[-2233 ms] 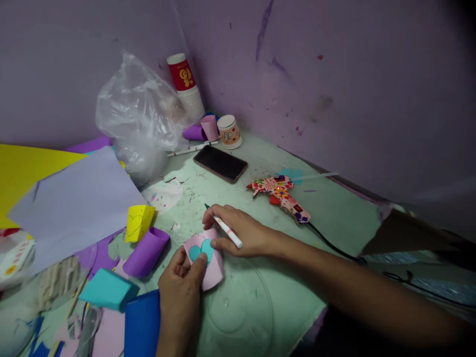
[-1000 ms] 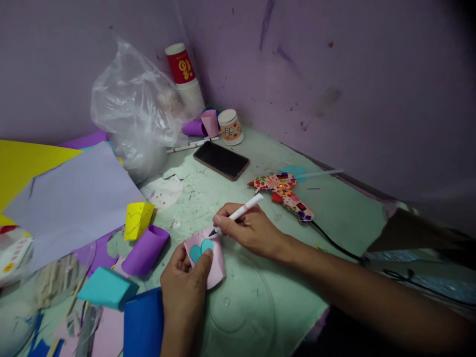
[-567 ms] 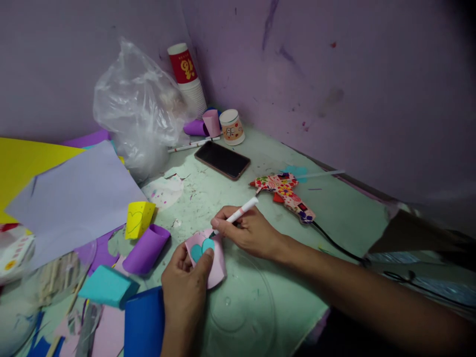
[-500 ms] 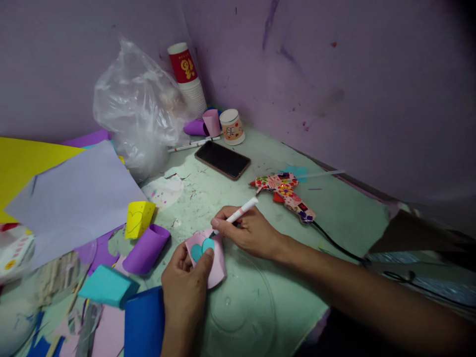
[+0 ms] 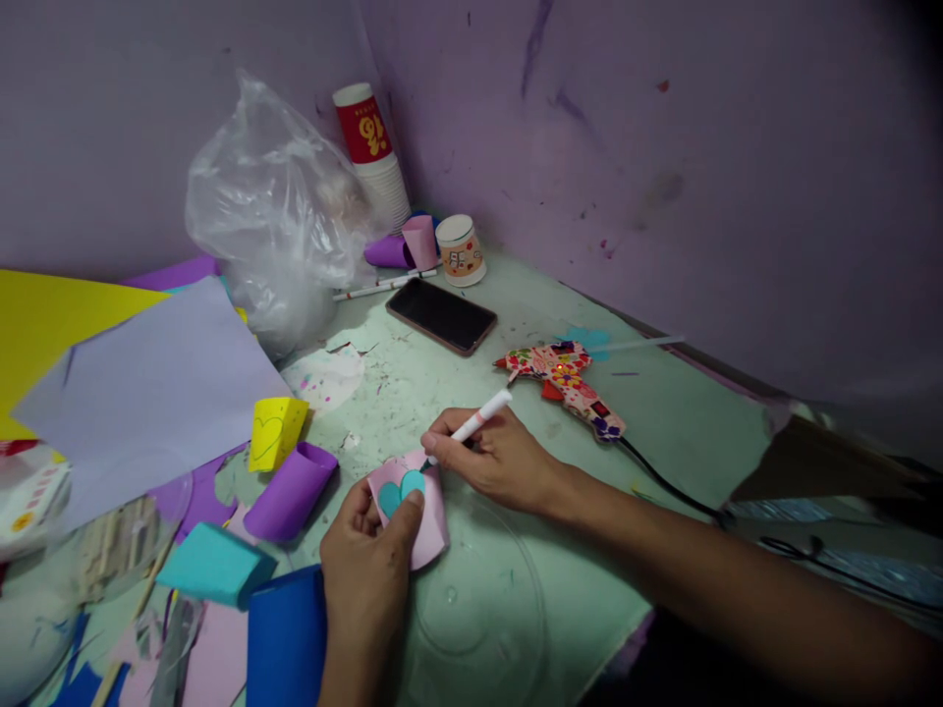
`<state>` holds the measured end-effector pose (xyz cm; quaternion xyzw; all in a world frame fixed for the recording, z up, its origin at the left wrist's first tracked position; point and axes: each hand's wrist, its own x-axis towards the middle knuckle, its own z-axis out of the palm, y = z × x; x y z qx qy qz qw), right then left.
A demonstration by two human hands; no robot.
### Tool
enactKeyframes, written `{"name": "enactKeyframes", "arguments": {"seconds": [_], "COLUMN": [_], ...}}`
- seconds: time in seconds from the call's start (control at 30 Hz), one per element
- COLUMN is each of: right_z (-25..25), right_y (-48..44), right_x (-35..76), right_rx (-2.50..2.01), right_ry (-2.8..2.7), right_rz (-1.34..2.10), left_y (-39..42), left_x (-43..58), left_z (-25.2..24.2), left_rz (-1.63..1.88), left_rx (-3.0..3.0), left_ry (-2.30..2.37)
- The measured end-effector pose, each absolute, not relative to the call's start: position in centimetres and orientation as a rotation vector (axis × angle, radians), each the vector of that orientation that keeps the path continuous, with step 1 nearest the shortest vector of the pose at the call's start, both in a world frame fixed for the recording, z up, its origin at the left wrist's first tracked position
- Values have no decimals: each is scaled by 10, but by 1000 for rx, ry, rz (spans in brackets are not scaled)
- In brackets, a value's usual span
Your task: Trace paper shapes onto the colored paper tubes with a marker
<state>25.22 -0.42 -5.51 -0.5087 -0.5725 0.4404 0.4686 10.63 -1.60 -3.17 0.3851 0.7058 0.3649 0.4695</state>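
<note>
Here, your right hand (image 5: 490, 460) curls snugly round the marker (image 5: 477, 418), long axis slanting, tip down-left by the teal heart (image 5: 390, 500); your left hand (image 5: 372, 560) pinches the pink piece (image 5: 430, 535).

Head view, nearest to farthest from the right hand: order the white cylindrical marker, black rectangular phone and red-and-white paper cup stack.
1. White cylindrical marker: held in the right hand.
2. Black rectangular phone: lying flat, beyond the hand.
3. Red-and-white paper cup stack: far back, left of the phone.
</note>
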Motion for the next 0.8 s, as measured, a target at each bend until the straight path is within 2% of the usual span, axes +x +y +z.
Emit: {"name": "enactKeyframes", "arguments": {"seconds": [0.8], "right_z": [-55], "right_y": [-9], "right_x": [251], "right_rx": [-1246], "right_ry": [-1456], "right_rz": [1083], "left_y": [-17], "left_x": [105], "left_z": [-33], "left_rz": [902], "left_rx": [958], "left_ry": [1696]}}
